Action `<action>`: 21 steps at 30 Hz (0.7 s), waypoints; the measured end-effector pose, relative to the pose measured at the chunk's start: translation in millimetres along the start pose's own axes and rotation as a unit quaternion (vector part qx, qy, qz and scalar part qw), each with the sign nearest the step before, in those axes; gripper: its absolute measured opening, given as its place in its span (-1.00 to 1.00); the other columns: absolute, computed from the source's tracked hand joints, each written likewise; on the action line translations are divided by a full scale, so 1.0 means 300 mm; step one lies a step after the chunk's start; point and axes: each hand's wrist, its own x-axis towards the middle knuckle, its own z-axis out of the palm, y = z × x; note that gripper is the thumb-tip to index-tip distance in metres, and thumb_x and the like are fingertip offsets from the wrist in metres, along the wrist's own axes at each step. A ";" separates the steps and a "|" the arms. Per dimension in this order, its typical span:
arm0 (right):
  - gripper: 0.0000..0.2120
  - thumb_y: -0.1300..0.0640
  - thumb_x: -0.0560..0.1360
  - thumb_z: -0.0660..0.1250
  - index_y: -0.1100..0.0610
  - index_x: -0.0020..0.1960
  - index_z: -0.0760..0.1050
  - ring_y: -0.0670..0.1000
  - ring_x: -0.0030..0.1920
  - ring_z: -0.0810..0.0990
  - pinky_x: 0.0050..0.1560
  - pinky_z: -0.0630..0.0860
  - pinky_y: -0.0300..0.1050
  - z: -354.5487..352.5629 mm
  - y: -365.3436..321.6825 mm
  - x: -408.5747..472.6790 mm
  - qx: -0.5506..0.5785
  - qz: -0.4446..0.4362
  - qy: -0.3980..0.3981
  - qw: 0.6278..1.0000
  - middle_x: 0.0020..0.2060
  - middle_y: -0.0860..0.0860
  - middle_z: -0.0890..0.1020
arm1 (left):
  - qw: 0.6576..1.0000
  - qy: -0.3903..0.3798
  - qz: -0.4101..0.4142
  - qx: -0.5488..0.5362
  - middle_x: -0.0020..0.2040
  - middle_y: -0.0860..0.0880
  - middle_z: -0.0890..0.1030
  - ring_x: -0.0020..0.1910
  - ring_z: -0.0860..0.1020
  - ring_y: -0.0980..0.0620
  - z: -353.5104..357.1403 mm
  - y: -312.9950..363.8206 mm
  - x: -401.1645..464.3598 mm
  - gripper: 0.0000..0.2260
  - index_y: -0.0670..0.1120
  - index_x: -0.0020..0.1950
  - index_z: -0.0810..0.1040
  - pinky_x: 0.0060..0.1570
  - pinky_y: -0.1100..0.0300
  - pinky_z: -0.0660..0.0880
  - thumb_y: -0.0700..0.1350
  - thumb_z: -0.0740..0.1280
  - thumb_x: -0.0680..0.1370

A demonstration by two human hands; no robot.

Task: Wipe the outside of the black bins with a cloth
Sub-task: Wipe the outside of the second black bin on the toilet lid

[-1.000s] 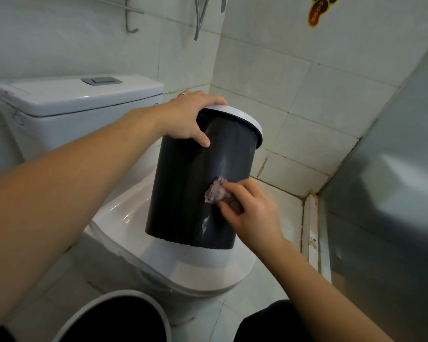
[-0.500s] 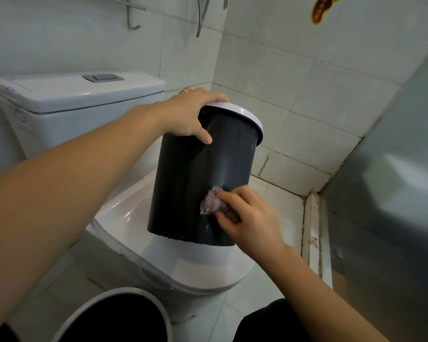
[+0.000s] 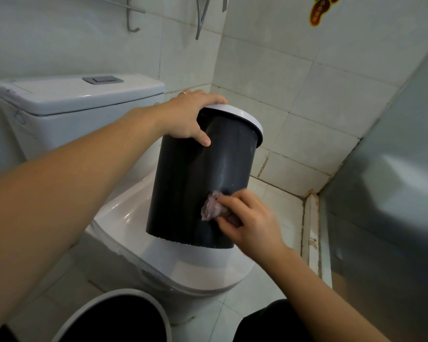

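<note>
A black bin (image 3: 188,188) with a white rim stands tilted on the closed toilet lid (image 3: 183,262). My left hand (image 3: 187,117) grips its upper rim, thumb down the black side. In my right hand (image 3: 247,219) is a crumpled pinkish-grey cloth (image 3: 211,206), pressed against the lower right of the bin's outer wall. Pale streaks run up the wall above the cloth. A second black bin (image 3: 114,319) with a white rim sits at the bottom left, only its top showing.
The toilet tank (image 3: 67,102) stands behind on the left. Tiled walls meet in a corner behind the bin. A grey panel (image 3: 391,188) closes off the right side. Metal hooks (image 3: 131,18) hang on the wall above. Tiled floor shows around the toilet.
My right hand has slid the cloth down the bin's side, from about mid-height toward the bottom. My left hand has kept its grip on the rim.
</note>
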 end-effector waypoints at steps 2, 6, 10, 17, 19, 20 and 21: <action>-0.74 0.10 0.43 0.47 0.11 0.10 0.66 0.03 -0.22 0.55 -0.34 0.54 -0.09 0.008 -0.012 -0.041 0.005 -0.047 -0.020 0.999 -0.14 0.05 0.59 | 1.000 -0.003 0.002 -0.006 0.40 0.05 0.39 0.41 0.25 -0.08 -0.004 -0.003 -0.003 -0.18 0.25 0.46 0.29 0.41 -0.13 0.27 -0.05 0.61 0.31; -0.76 0.11 0.44 0.47 0.11 0.09 0.66 0.03 -0.22 0.56 -0.32 0.54 -0.10 0.001 0.011 -0.052 -0.003 -0.068 -0.024 0.997 -0.14 0.05 0.60 | 1.000 -0.004 -0.001 -0.007 0.39 0.06 0.39 0.41 0.25 -0.07 -0.006 0.001 -0.003 -0.18 0.26 0.46 0.29 0.41 -0.14 0.28 -0.05 0.61 0.31; -0.75 0.14 0.46 0.48 0.14 0.13 0.64 0.07 -0.17 0.57 -0.27 0.57 0.02 -0.024 0.076 0.053 -0.013 0.016 0.027 0.999 -0.10 0.08 0.59 | 1.000 -0.005 0.005 -0.004 0.41 0.06 0.39 0.41 0.26 -0.08 -0.003 0.004 -0.002 -0.16 0.25 0.46 0.30 0.42 -0.14 0.27 -0.06 0.62 0.28; -0.73 0.08 0.47 0.47 0.12 0.14 0.60 0.01 -0.15 0.54 -0.24 0.56 -0.02 -0.019 0.101 0.112 0.013 0.069 0.047 0.996 -0.05 0.03 0.57 | 1.000 -0.001 0.011 -0.018 0.41 0.08 0.38 0.41 0.24 -0.06 -0.009 -0.003 -0.011 -0.17 0.26 0.44 0.31 0.40 -0.08 0.27 -0.08 0.63 0.28; -0.74 0.06 0.48 0.46 0.12 0.14 0.61 -0.01 -0.14 0.54 -0.23 0.57 -0.07 -0.003 0.088 0.063 0.017 0.025 0.024 0.999 -0.05 0.03 0.57 | 1.000 -0.003 0.012 -0.026 0.38 0.09 0.38 0.40 0.25 -0.04 -0.015 -0.008 -0.016 -0.18 0.26 0.42 0.32 0.39 -0.05 0.27 -0.09 0.63 0.28; -0.74 0.06 0.48 0.46 0.13 0.13 0.61 0.00 -0.12 0.55 -0.23 0.58 -0.07 0.002 0.088 0.045 0.019 0.009 0.018 1.000 -0.05 0.04 0.57 | 0.999 -0.005 0.014 -0.028 0.35 0.11 0.38 0.39 0.25 -0.03 -0.018 -0.009 -0.019 -0.18 0.26 0.42 0.32 0.38 -0.03 0.27 -0.10 0.63 0.28; -0.74 0.07 0.48 0.46 0.15 0.13 0.61 0.01 -0.12 0.55 -0.23 0.58 -0.06 0.005 0.091 0.037 0.021 -0.002 0.015 1.000 -0.05 0.05 0.58 | 0.999 -0.007 0.015 -0.031 0.32 0.14 0.38 0.38 0.25 -0.02 -0.019 -0.008 -0.022 -0.18 0.25 0.43 0.32 0.36 0.00 0.27 -0.10 0.62 0.29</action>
